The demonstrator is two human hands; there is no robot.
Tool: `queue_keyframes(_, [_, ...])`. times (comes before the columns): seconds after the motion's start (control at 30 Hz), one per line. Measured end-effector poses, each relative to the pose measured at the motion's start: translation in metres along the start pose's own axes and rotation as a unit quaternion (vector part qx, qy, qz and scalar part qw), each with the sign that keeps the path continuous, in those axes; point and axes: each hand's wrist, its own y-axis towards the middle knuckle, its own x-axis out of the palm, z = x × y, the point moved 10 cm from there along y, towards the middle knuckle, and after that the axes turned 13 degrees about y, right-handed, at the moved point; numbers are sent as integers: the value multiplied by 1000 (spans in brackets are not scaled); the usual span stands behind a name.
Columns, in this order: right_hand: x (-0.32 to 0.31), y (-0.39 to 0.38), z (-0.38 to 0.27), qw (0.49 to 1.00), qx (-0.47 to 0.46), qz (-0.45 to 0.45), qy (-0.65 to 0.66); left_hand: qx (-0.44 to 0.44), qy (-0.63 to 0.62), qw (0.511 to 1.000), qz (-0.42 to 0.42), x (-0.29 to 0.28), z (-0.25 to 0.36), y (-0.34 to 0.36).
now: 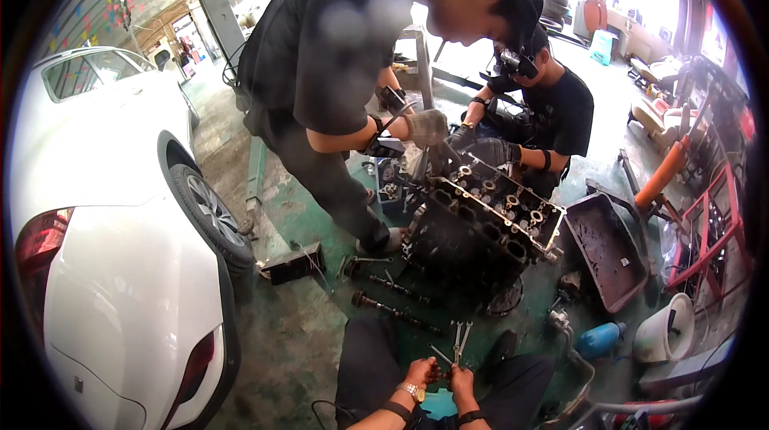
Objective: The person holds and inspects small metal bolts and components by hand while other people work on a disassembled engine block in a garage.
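Observation:
Between my knees, my right hand (461, 382) is closed around several metal wrenches (460, 342), which fan out above the fist. Close beside it on the left is my left hand (422, 371), wearing a wristwatch, its fingers curled together; what they hold, if anything, is too small to make out. A teal surface (439, 403) shows below my hands. Ahead of me stands a dark, greasy engine (465, 250) with its top uncovered. Two co-workers lean over its far side, a gloved hand (427, 127) of one and the gloved hands (493, 150) of the other at its upper edge.
Two camshafts (396, 314) lie on the floor left of the engine, near a dark metal box (292, 263). A white car (120, 270) fills the left. At right are a drain tray (606, 250), a blue bottle (601, 339), a white bucket (665, 330) and a red frame (713, 226).

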Motion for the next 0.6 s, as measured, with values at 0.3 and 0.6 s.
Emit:
queue_keyframes(0.3, [3, -10, -13, 999, -12, 5, -40, -19, 43, 999, 16, 0, 5, -8])
queue_keyframes(0.6, [1, 2, 2, 1000, -2, -14, -15, -25, 37, 999, 12, -1, 2, -4])
